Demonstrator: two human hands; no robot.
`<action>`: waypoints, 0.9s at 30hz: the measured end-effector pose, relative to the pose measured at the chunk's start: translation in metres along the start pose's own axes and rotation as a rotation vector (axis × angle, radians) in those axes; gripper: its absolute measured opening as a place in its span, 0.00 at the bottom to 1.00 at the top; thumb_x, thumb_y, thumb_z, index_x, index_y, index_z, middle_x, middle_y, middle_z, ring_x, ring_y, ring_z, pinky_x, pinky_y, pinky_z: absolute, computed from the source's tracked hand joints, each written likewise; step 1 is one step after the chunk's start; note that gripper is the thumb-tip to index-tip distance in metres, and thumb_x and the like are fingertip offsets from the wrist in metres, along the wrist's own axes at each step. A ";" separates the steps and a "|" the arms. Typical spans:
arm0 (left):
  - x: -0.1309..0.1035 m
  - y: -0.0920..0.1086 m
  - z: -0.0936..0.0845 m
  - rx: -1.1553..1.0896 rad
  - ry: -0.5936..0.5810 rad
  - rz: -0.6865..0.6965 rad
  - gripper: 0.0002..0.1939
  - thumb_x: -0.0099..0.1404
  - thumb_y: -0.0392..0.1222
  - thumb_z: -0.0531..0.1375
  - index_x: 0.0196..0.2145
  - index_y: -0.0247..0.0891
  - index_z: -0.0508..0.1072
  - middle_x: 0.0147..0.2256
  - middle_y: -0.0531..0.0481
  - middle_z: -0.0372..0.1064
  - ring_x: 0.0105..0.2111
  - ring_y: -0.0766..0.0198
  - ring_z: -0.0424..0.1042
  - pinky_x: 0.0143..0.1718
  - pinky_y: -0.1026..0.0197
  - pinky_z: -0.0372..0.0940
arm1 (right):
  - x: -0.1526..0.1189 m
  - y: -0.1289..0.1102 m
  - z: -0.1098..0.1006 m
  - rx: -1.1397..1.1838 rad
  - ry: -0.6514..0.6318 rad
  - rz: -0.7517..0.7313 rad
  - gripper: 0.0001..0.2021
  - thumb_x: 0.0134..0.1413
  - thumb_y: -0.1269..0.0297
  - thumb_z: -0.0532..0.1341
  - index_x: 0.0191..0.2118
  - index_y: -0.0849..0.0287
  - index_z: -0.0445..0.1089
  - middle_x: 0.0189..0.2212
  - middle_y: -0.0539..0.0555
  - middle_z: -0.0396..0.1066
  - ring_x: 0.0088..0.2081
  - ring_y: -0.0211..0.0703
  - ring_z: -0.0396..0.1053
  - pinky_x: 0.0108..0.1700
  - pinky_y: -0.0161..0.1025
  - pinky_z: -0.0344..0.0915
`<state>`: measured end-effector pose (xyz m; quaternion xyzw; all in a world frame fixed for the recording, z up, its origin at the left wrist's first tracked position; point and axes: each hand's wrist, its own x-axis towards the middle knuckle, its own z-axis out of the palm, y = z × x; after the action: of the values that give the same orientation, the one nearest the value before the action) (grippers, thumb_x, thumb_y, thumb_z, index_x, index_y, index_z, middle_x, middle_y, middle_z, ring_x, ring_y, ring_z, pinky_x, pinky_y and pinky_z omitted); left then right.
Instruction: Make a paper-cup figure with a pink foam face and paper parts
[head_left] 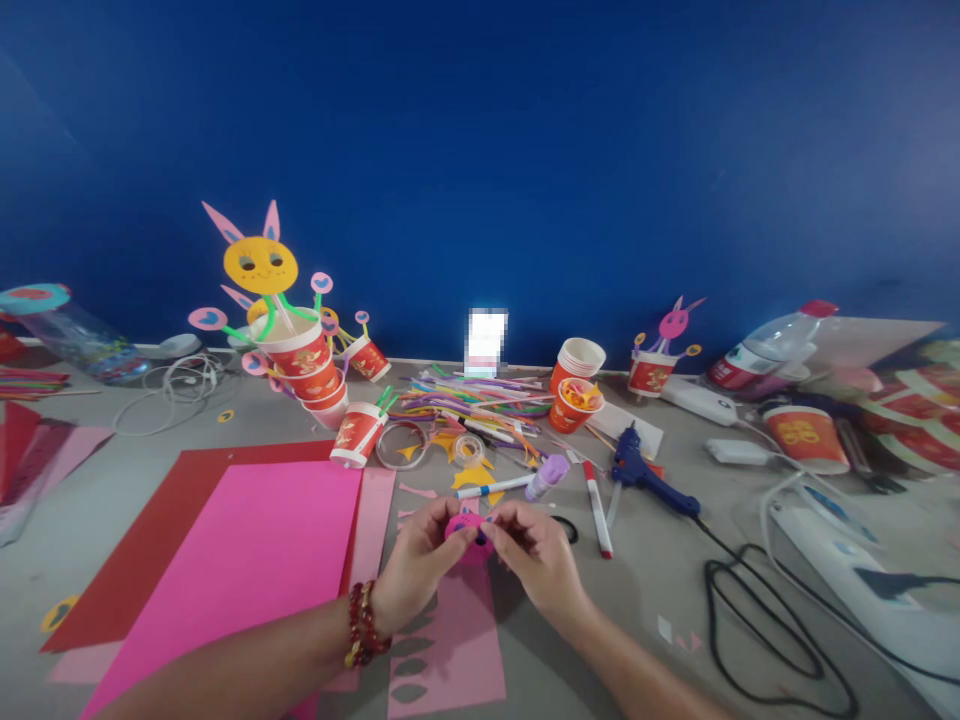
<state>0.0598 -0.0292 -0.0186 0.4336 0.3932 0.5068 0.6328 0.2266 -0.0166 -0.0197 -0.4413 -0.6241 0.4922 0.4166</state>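
Between both hands is a small pink paper face [471, 552] with dark eye shapes and small ears at its top. My left hand [421, 556], with a beaded bracelet at the wrist, pinches its left side. The fingers of my right hand [536, 560] are closed on its right side. Thumbs and fingertips cover part of the face. Below the hands lies a light pink sheet [465, 650] with leaf-shaped cutouts. A blue-and-white marker [491, 488] and a purple glue stick [548, 478] lie just beyond the fingers.
Pink [255, 560] and red sheets lie left. Cups with paper rabbit figures [261, 265] stand behind them. Pipe cleaners [472, 400] are heaped at the back centre. A red marker [598, 510], a blue glue gun [649, 475], its looped cable and a power strip [847, 590] are right.
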 end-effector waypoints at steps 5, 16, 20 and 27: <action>0.000 0.000 0.001 0.004 0.011 0.014 0.15 0.60 0.50 0.65 0.29 0.36 0.67 0.25 0.56 0.60 0.25 0.71 0.57 0.27 0.68 0.57 | 0.000 0.000 0.001 -0.005 0.010 -0.001 0.12 0.59 0.57 0.61 0.29 0.59 0.67 0.20 0.45 0.59 0.20 0.34 0.56 0.23 0.31 0.54; 0.002 0.000 0.000 -0.009 0.016 0.006 0.16 0.59 0.50 0.65 0.29 0.35 0.67 0.26 0.55 0.62 0.26 0.70 0.59 0.29 0.67 0.58 | 0.001 -0.004 0.000 0.034 0.006 0.038 0.12 0.57 0.55 0.62 0.30 0.60 0.68 0.21 0.46 0.62 0.21 0.34 0.57 0.22 0.31 0.55; 0.002 0.000 -0.001 -0.034 0.028 -0.013 0.16 0.59 0.50 0.66 0.29 0.35 0.67 0.26 0.55 0.63 0.26 0.70 0.61 0.29 0.67 0.59 | 0.002 -0.008 0.002 0.062 -0.008 0.050 0.13 0.55 0.54 0.64 0.30 0.60 0.68 0.20 0.46 0.62 0.21 0.34 0.58 0.21 0.30 0.55; 0.001 0.001 0.000 -0.029 0.042 -0.019 0.17 0.58 0.52 0.66 0.29 0.36 0.67 0.26 0.55 0.63 0.26 0.69 0.61 0.30 0.66 0.58 | 0.002 -0.005 0.003 0.097 -0.006 0.051 0.14 0.55 0.52 0.64 0.29 0.59 0.67 0.19 0.46 0.61 0.20 0.33 0.56 0.20 0.30 0.55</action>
<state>0.0595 -0.0284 -0.0175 0.4101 0.4032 0.5154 0.6353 0.2223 -0.0164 -0.0148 -0.4349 -0.5893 0.5336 0.4229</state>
